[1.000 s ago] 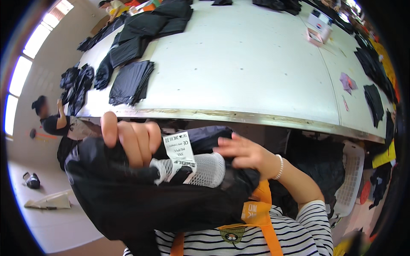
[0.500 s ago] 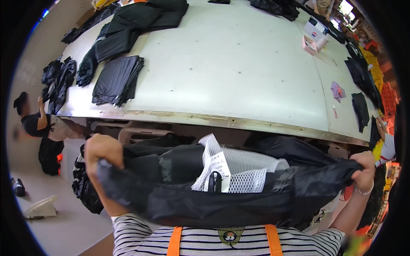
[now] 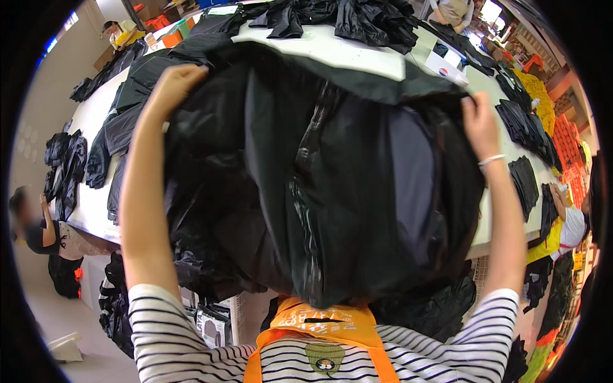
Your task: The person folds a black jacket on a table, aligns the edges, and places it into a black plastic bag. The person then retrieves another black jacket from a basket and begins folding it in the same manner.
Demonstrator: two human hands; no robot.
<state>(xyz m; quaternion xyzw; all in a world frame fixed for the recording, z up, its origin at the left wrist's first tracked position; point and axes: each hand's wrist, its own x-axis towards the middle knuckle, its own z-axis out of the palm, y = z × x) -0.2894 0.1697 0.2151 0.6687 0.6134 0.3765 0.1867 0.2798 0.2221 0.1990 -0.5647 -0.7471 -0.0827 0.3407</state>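
A large black garment (image 3: 274, 159) of thin, slightly shiny cloth hangs spread between my raised hands, in front of the table. My left hand (image 3: 177, 86) is closed on its upper left edge. My right hand (image 3: 481, 127) grips the upper right edge, with its fingers partly behind the cloth. A glossy strip (image 3: 310, 147) runs down the middle of the garment, and a greyer panel (image 3: 412, 172) shows on its right half. Folds hide whether it is a jacket or trousers. Its lower part hangs down before my orange apron (image 3: 322, 319).
The white table (image 3: 377, 60) lies behind the garment. Black clothes (image 3: 345, 19) are heaped at its far edge, with more piles (image 3: 137, 96) at left. A white box (image 3: 446, 64) stands far right. Co-workers (image 3: 48, 236) are at both sides. Black garments (image 3: 421, 306) lie below the table.
Both hands have risen and moved forward, lifting the garment from a low, sideways stretch into a hanging spread. Its white mesh lining and label no longer show. My view has tilted up.
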